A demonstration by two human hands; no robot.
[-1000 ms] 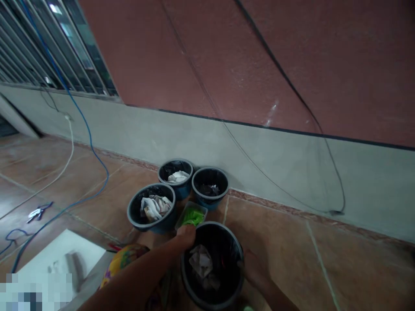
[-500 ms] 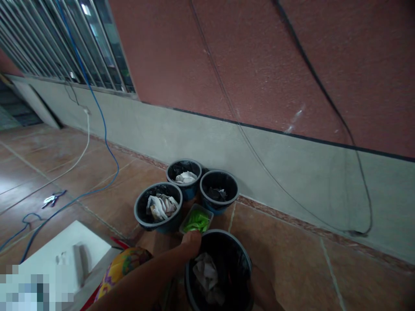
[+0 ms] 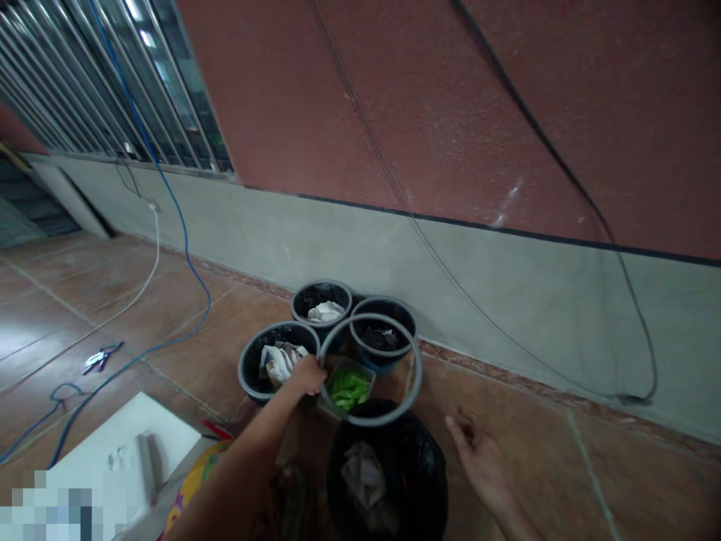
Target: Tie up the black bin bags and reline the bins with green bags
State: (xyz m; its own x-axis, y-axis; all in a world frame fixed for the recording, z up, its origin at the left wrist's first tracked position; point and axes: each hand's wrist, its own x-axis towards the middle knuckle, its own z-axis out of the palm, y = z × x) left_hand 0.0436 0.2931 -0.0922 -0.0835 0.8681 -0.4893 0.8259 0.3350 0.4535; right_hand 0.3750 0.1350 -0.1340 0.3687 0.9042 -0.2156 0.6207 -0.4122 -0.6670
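Observation:
My left hand (image 3: 309, 374) grips the left side of a grey bin ring (image 3: 417, 383), which is raised over the far edge of the nearest bin. That bin (image 3: 431, 466) is lined with a black bag and holds crumpled pale paper (image 3: 363, 473). Right of it my right hand (image 3: 478, 460) is free, its fingers apart. Through the ring I see a clear tub (image 3: 369, 376) with bright green contents (image 3: 349, 387). Beyond stand three more bins with black liners: a left one (image 3: 243, 372), a back one (image 3: 294, 304) and a right one (image 3: 414, 319).
A painted wall (image 3: 338, 233) runs behind the bins. A blue cable (image 3: 185, 244) and a white cable (image 3: 155, 255) trail over the tiled floor (image 3: 535, 451). Keys (image 3: 101, 359) lie at the left. A white box-like surface (image 3: 135, 421) stands at lower left.
The grey ring has come off the nearest bin and moved up and forward in my left hand. My right hand has left the bin's side and opened.

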